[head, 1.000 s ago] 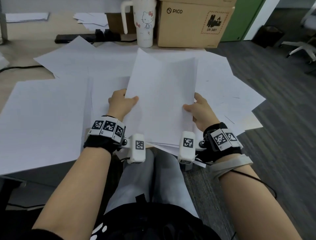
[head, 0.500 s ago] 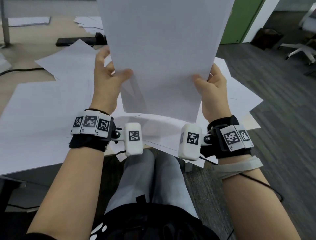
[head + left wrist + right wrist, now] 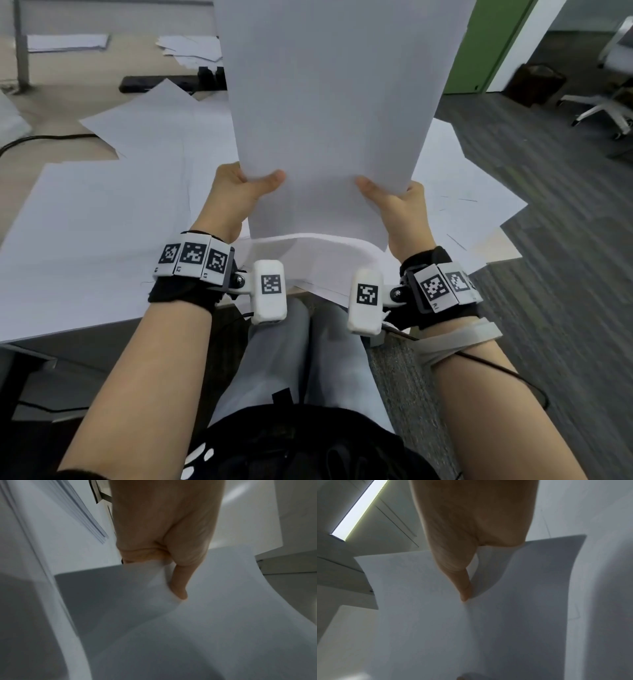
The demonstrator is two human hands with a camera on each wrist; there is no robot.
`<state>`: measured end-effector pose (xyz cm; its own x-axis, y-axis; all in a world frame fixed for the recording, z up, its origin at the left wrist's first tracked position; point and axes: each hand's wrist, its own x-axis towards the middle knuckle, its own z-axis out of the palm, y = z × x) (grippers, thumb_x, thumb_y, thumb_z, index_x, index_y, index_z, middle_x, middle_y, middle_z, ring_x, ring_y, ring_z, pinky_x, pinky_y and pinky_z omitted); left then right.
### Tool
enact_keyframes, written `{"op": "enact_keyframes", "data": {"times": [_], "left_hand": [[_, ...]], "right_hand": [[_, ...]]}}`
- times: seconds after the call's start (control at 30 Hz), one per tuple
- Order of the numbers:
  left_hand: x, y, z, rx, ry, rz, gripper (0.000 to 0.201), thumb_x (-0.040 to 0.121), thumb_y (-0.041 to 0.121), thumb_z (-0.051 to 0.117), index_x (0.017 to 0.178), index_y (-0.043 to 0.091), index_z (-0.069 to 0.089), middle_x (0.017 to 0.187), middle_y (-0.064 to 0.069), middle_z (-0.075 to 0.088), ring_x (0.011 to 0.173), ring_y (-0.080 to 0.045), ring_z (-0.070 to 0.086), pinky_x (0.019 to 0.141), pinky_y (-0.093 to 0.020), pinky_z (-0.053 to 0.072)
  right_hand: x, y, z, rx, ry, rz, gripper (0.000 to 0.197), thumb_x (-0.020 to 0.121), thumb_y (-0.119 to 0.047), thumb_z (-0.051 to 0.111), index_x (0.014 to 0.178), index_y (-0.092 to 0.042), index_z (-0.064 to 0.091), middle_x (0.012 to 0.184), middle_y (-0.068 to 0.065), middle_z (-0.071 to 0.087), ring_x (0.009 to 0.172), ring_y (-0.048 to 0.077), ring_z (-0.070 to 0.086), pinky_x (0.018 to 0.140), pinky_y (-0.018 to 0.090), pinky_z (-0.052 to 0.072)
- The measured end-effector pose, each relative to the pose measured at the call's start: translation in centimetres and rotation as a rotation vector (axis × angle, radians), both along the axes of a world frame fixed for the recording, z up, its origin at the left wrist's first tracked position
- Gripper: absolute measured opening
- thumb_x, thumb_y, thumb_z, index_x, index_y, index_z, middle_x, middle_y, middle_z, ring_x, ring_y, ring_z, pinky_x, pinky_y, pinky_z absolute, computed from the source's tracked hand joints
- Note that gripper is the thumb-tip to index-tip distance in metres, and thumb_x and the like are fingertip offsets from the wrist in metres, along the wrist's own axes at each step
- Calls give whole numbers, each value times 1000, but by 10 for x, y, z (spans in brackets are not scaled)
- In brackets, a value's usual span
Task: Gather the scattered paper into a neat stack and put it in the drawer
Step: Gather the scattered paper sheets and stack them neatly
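Progress is small: your left hand [image 3: 236, 195] and right hand [image 3: 394, 209] pinch one upright stack [image 3: 335, 113] (many loose sheets [image 3: 102, 233] cover the table [image 3: 20, 171]); no drawer is visible.

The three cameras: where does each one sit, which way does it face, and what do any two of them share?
Head: worn on the head, looking forward and down at the held paper; left hand, right hand, both forearms and the lap show.
Left wrist: on the left wrist, looking along the left hand; its thumb presses the paper.
Right wrist: on the right wrist, looking up along the right hand towards a ceiling light.
Shared: all three show the same held paper.
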<state>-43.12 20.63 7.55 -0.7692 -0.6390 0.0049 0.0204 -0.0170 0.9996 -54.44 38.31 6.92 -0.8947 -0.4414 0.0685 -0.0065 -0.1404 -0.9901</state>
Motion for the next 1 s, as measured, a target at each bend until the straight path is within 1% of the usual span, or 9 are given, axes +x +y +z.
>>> {"op": "enact_keyframes", "data": {"times": [0.13,0.3,0.43,0.57,0.67,0.77,0.83,0.93,1.0], "left_hand": [[8,-10,14,-54,113,203,13,86,4,67,81,15,67,66,14,71,66,-5,68,67,-23,55],[27,-31,25,-57,230,461,17,87,3,65,79,18,64,62,20,68,63,2,64,67,-20,52],[43,-50,20,-23,232,615,17,86,4,66,79,20,63,71,16,68,63,1,62,68,-20,53],[55,-63,8,8,170,683,15,87,6,66,80,20,62,79,8,65,64,1,62,69,-19,53],[61,-68,-2,45,131,700,12,88,3,63,82,14,64,77,9,64,56,7,59,60,-14,50],[65,-71,-11,76,94,712,12,89,3,62,100,5,65,82,6,64,57,9,59,60,-11,49],[68,-73,-16,88,57,711,16,89,4,63,104,2,66,88,1,66,63,4,61,65,-13,51],[70,-75,-22,123,15,710,20,88,5,63,107,-1,65,96,-4,67,74,-8,63,74,-23,53],[72,-76,-25,142,-1,707,21,89,5,63,108,-2,65,94,-4,66,79,-13,63,75,-25,53]], "right_hand": [[8,-14,11,-30,32,20,6,87,-3,65,89,-8,68,81,0,71,77,14,66,71,25,53],[12,-32,2,119,-74,32,12,92,-9,58,102,-14,63,97,0,65,97,15,61,92,33,48],[12,-46,-15,274,-100,-2,33,92,-6,53,125,-3,57,116,5,58,109,16,54,100,31,43],[13,-61,-27,391,-151,27,41,92,-4,52,133,0,49,136,13,50,127,25,46,108,36,38],[13,-72,-32,426,-145,28,43,91,-4,52,134,-2,47,138,13,47,127,26,45,107,35,38],[15,-82,-34,457,-131,14,46,88,-6,57,133,-3,48,135,14,48,125,27,47,106,39,40],[15,-87,-36,457,-132,-15,48,84,-6,62,130,-3,50,131,14,51,121,28,50,105,42,42],[13,-93,-38,398,-171,-46,46,79,-2,66,123,-4,53,115,13,54,101,27,54,94,38,48],[12,-96,-39,357,-220,-43,51,81,-4,67,128,-1,50,117,15,56,99,27,57,95,39,50]]}}
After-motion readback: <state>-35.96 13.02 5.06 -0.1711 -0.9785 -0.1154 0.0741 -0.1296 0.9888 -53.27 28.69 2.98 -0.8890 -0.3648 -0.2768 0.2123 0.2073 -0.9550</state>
